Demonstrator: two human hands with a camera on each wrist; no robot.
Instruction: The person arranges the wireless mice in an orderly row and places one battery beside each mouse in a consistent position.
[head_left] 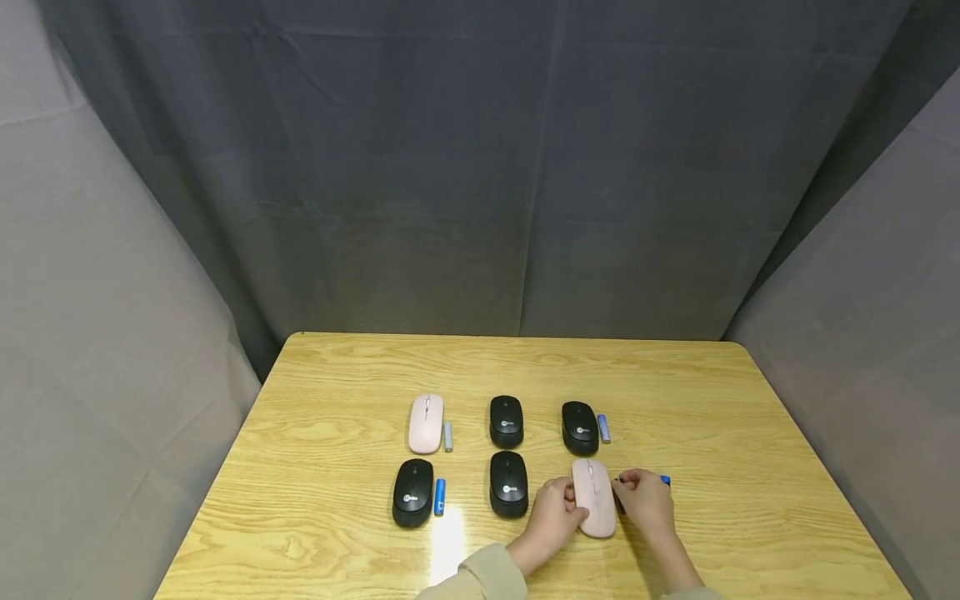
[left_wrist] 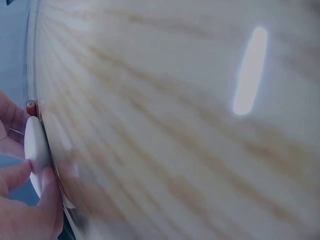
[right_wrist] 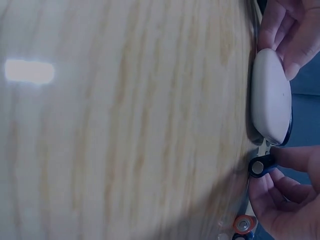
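The pink computer mouse lies on the table at the front right of the group. My left hand holds its left edge, the thumb near its front end and the fingers curled along its side. Just right of the mouse, my right hand pinches a small dark battery between thumb and fingers. Its round silver end shows in the right wrist view; in the head view the hand mostly hides it. A blue battery with an orange end lies beyond the right hand, partly covered by it.
Behind stand another pink mouse and two black mice, one at the back middle and one at the back right. Two more black mice sit in the front row. Batteries lie beside some mice. Grey curtains surround the wooden table.
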